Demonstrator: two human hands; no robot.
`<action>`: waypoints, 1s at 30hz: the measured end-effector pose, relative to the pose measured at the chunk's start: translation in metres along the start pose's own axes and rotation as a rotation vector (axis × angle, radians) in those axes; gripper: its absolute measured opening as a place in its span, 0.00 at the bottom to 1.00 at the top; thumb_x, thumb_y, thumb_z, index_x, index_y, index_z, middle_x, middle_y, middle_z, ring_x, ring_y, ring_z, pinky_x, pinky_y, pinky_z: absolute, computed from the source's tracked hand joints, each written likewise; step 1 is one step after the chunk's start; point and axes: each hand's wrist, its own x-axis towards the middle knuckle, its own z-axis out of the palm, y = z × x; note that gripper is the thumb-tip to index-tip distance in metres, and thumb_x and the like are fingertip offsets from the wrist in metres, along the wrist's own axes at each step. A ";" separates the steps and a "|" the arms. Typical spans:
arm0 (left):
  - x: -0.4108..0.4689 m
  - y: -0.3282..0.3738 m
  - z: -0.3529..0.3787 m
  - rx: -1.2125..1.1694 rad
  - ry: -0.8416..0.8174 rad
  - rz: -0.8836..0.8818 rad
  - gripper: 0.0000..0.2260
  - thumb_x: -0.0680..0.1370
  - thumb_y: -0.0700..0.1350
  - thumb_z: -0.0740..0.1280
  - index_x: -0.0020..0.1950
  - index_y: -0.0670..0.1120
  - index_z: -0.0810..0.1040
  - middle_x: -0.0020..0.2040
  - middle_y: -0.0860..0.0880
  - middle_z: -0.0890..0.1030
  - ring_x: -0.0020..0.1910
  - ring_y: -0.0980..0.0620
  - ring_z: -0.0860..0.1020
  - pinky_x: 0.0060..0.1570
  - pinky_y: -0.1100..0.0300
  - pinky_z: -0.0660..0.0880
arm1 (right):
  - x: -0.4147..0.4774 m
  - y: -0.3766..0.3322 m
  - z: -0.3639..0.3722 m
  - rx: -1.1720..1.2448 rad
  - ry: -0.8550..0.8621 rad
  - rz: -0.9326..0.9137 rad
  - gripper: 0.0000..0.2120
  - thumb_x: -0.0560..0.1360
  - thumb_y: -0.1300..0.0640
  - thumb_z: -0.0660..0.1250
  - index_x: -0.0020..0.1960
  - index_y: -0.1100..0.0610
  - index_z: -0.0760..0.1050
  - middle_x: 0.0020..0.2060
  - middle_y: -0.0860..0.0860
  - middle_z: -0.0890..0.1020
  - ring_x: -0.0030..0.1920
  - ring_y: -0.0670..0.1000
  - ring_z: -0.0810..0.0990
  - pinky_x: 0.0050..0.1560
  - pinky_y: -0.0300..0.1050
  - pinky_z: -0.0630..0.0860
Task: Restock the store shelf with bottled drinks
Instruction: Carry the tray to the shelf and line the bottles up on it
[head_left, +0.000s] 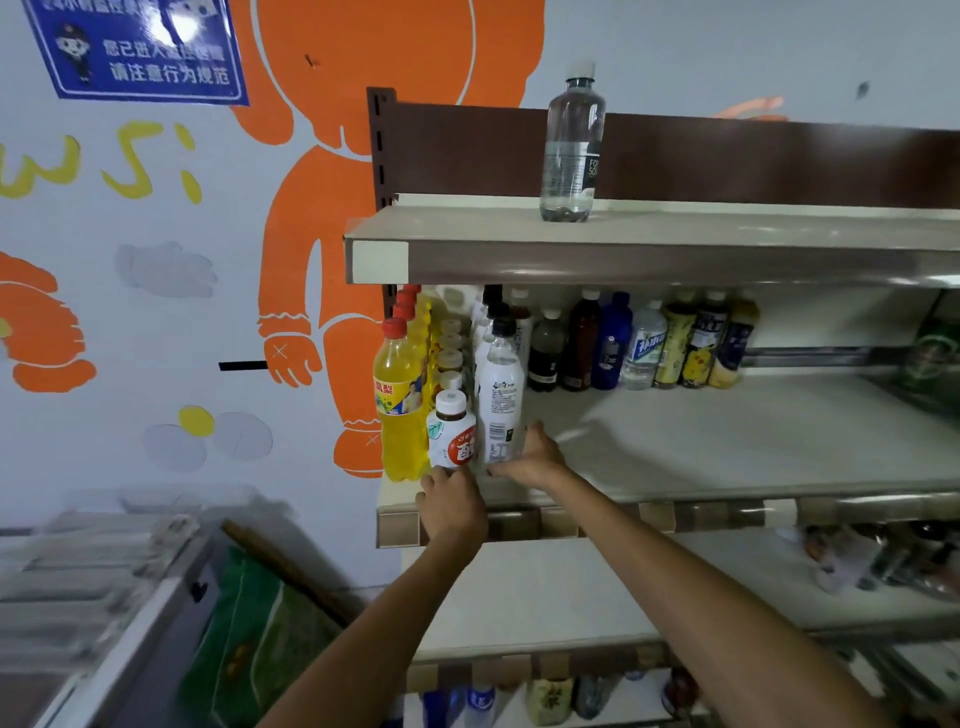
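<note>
The right hand (535, 454) is wrapped round the foot of a tall white bottle (500, 400), thumb in front and fingers on its right side. The bottle stands upright at the front edge of the middle shelf (701, 457). I take it the low grip is there to slide the bottle back into line without tipping it. The left hand (451, 503) reaches up just beside it, fingertips at the base of a small white bottle with a red label (451, 434). From here only its back shows, so I cannot tell whether it grips or merely steadies. Both bottles head rows running back toward the wall. Hard against the small one on the left stands a row of yellow soda bottles (401, 410), packed at the shelf's end, likely so each kind keeps its own lane. Further right, a mixed line of drinks (644, 348) sits along the back of the same shelf. Above, a lone clear water bottle (571, 145) stands on the top shelf (727, 228).
</note>
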 end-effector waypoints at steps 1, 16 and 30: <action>-0.001 0.001 0.000 -0.006 0.008 -0.011 0.14 0.81 0.42 0.61 0.67 0.45 0.72 0.65 0.43 0.72 0.65 0.43 0.68 0.63 0.50 0.68 | -0.003 0.004 -0.002 -0.023 -0.004 -0.001 0.52 0.65 0.49 0.79 0.76 0.60 0.51 0.71 0.58 0.68 0.70 0.58 0.69 0.65 0.51 0.71; -0.008 0.007 -0.004 0.059 -0.111 0.039 0.14 0.78 0.47 0.64 0.63 0.47 0.73 0.65 0.45 0.74 0.65 0.44 0.67 0.65 0.48 0.63 | -0.051 0.040 -0.035 -0.379 0.202 -0.074 0.18 0.75 0.51 0.67 0.64 0.54 0.71 0.62 0.53 0.75 0.63 0.56 0.71 0.56 0.47 0.70; -0.045 0.070 0.004 0.179 -0.183 0.333 0.20 0.78 0.50 0.61 0.69 0.46 0.68 0.66 0.41 0.71 0.67 0.40 0.66 0.68 0.40 0.58 | -0.128 0.124 -0.086 -0.343 0.301 0.094 0.16 0.75 0.51 0.67 0.60 0.55 0.74 0.59 0.55 0.78 0.61 0.58 0.76 0.58 0.49 0.74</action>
